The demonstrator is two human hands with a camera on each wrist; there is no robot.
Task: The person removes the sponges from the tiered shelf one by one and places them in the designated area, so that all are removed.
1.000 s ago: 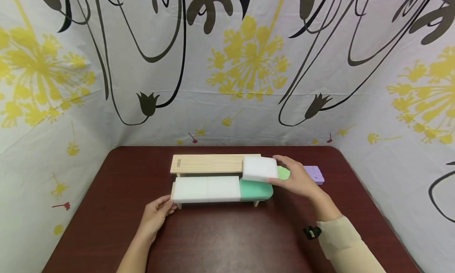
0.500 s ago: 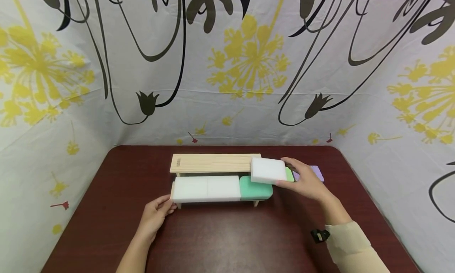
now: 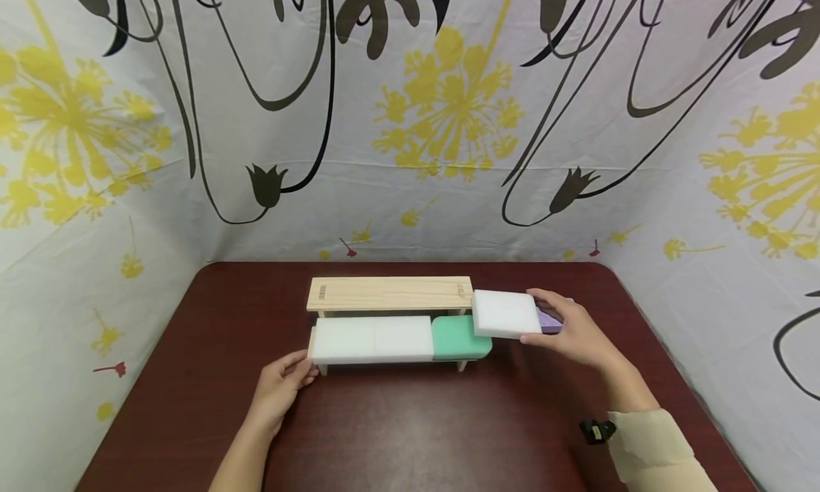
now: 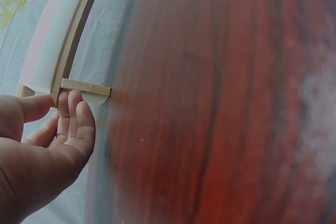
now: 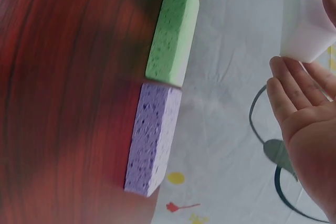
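Observation:
My right hand point(image 3: 576, 335) holds a white rectangular sponge point(image 3: 506, 312) between thumb and fingers, raised over the right end of the front wooden stand. In the right wrist view the held sponge point(image 5: 310, 19) is partly cut off by the frame. At the stand's left end, my left hand point(image 3: 282, 381) pinches the wooden edge point(image 4: 62, 72) near a leg point(image 4: 86, 86). Lying in a row on that low stand are two white sponges point(image 3: 371, 340) and a teal round-cornered block point(image 3: 452, 337), whose upper right corner is overlapped by the held sponge.
Behind stands a second low wooden stand point(image 3: 391, 294) with a bare top. To the right, a green sponge point(image 5: 173, 35) and a purple sponge point(image 5: 152, 135) lie end to end on the dark red table point(image 3: 410, 428). Patterned cloth point(image 3: 410, 122) hangs around the table.
My right hand has moved the white sponge rightward, off the rear stand's right end in the head view, baring that end. It now hides the green sponge there. My left hand stays put.

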